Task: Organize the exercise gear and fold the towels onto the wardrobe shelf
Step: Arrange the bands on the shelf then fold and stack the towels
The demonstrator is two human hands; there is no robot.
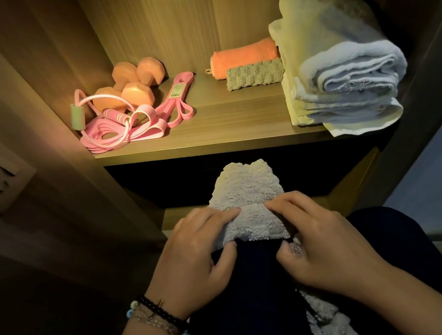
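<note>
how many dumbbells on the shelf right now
2, both orange, at the back left of the wardrobe shelf: one dumbbell in front, the other dumbbell behind it to the right. The pink bands and rope lie against the front one, so more could be hidden.

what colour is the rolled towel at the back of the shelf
Orange rolled towel, seen in the head view.

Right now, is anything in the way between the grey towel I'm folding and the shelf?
Nothing visible. The grey towel, gripped by the left hand and right hand, sits below the shelf, whose bare middle lies between the pink bands and the folded towel stack.
</note>
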